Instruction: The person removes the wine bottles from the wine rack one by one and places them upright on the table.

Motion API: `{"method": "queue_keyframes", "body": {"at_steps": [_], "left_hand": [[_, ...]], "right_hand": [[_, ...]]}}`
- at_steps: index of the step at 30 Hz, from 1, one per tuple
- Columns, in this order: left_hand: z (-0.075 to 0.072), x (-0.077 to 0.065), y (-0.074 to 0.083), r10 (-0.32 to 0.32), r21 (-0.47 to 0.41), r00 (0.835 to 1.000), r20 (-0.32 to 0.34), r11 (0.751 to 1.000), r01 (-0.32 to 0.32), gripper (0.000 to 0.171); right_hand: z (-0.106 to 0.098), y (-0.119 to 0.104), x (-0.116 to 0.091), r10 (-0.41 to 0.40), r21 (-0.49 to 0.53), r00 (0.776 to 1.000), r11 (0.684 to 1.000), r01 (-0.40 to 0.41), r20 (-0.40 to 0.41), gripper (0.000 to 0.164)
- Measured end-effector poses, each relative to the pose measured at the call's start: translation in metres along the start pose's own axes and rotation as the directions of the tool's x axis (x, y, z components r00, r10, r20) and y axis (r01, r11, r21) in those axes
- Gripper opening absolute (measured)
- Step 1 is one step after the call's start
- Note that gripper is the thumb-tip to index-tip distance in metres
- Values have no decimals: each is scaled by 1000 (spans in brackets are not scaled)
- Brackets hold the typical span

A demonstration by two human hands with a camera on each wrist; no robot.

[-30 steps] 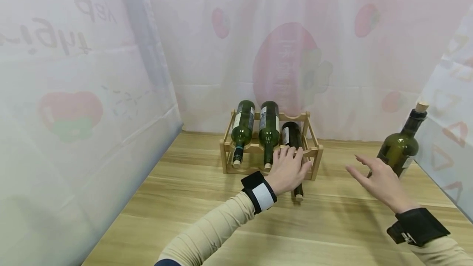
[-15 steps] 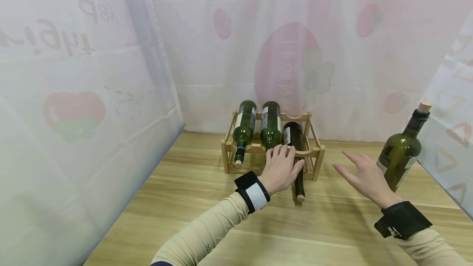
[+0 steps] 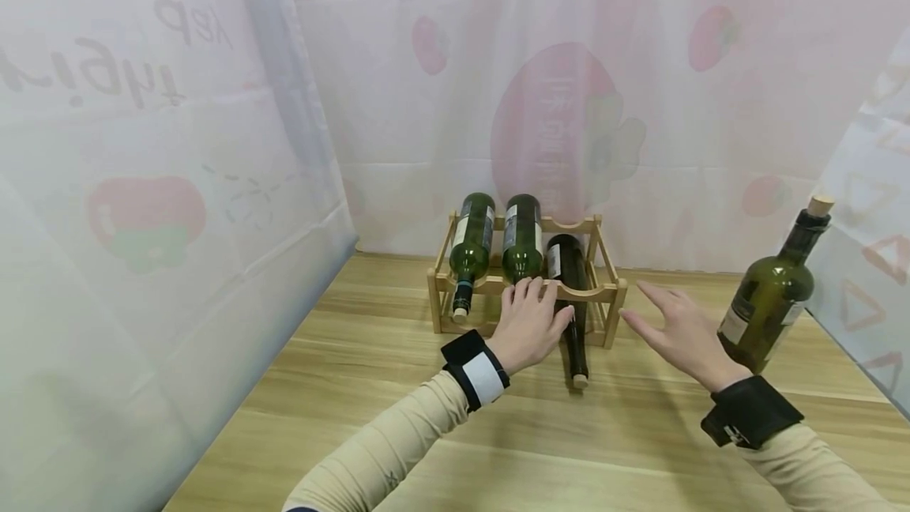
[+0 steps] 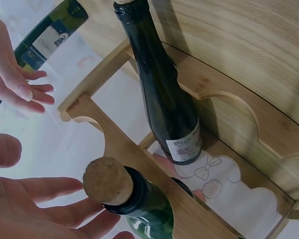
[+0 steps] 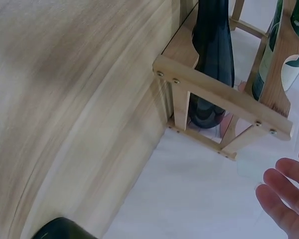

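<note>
My left hand [image 3: 528,329] lies over the neck of the middle wine bottle [image 3: 522,239] on the wooden rack's [image 3: 613,318] upper tier. In the left wrist view, its loosely spread fingers [image 4: 60,186] reach right to that bottle's cork [image 4: 108,180]. To its right, my right hand [image 3: 682,338] hovers beside the rack's right end, thumb and fingers apart, holding nothing. Another green bottle [image 3: 472,239] rests on the upper tier at left. A dark bottle [image 3: 578,350] lies on the lower tier at right, neck pointing toward me.
An upright corked bottle [image 3: 771,299] stands on the wooden table [image 3: 554,449] at far right, behind my right hand. White printed curtains [image 3: 398,125] enclose the back and both sides, close behind the rack.
My left hand has shifted left from beside the lower bottle onto the middle bottle's neck. My right hand has moved left, away from the standing bottle toward the rack. The bottles stay in place.
</note>
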State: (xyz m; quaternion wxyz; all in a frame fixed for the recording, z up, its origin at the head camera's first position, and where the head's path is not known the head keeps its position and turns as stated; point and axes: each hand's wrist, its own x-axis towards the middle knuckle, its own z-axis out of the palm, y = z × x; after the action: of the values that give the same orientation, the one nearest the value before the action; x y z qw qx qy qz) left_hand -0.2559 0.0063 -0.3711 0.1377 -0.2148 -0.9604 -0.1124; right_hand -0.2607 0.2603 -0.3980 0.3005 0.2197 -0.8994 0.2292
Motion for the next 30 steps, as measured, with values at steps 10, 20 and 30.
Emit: {"method": "queue_keyframes", "body": {"at_steps": [10, 20, 30], "left_hand": [[1, -4, -10, -21, -10, 1000, 17, 1000, 21, 53], [1, -5, -18, -46, -59, 999, 4, 997, 46, 54], [11, -11, -30, -90, -321, 990, -105, 946, 52, 51]], "right_hand": [[11, -11, 11, -66, -20, 997, 998, 65, -30, 57], [23, -14, 22, -102, -52, 992, 994, 98, -76, 56], [35, -15, 27, -55, -79, 997, 996, 51, -48, 46]]}}
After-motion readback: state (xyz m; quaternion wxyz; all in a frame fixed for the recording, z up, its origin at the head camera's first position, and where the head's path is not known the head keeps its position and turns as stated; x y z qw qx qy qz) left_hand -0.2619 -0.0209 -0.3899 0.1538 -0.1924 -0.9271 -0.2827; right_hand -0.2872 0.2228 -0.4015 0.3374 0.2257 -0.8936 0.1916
